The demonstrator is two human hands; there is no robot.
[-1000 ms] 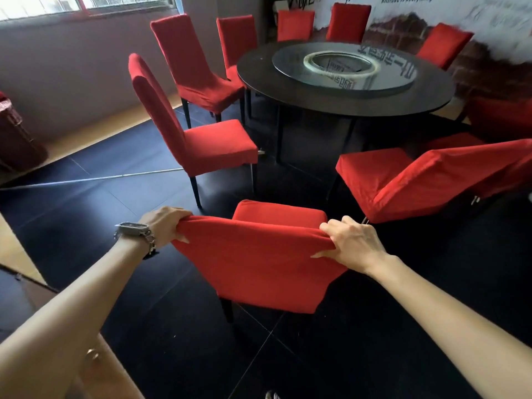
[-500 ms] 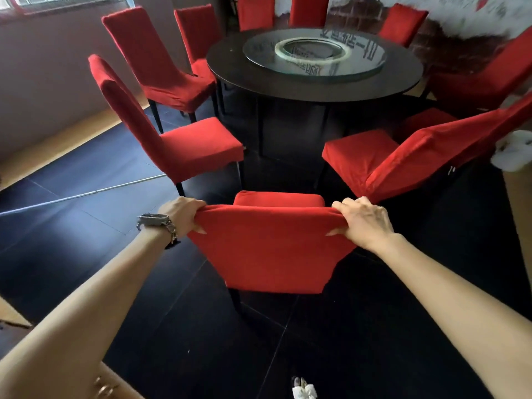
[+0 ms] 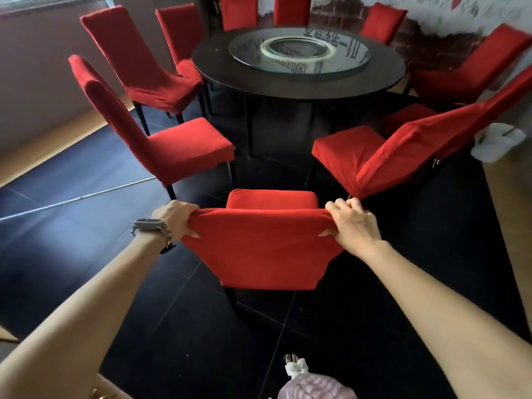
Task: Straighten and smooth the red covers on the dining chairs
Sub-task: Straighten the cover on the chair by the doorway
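Left hand (image 3: 177, 218) and right hand (image 3: 352, 223) grip the nearest chair's red cover (image 3: 263, 249) at its top corners, fingers pinching fabric, likely to pull it taut.

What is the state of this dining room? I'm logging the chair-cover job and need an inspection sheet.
Surface: dark tiled floor.
Job's things: red cover on the nearest chair; more red-covered chairs ring the round table.
Clutter: white bag on the floor, right.
Grips: left hand and right hand each grip a top corner of that cover.
Cables: nothing seen; a thin pale strip crosses the floor, left.
Surroundings: window left, brick-painted wall behind.
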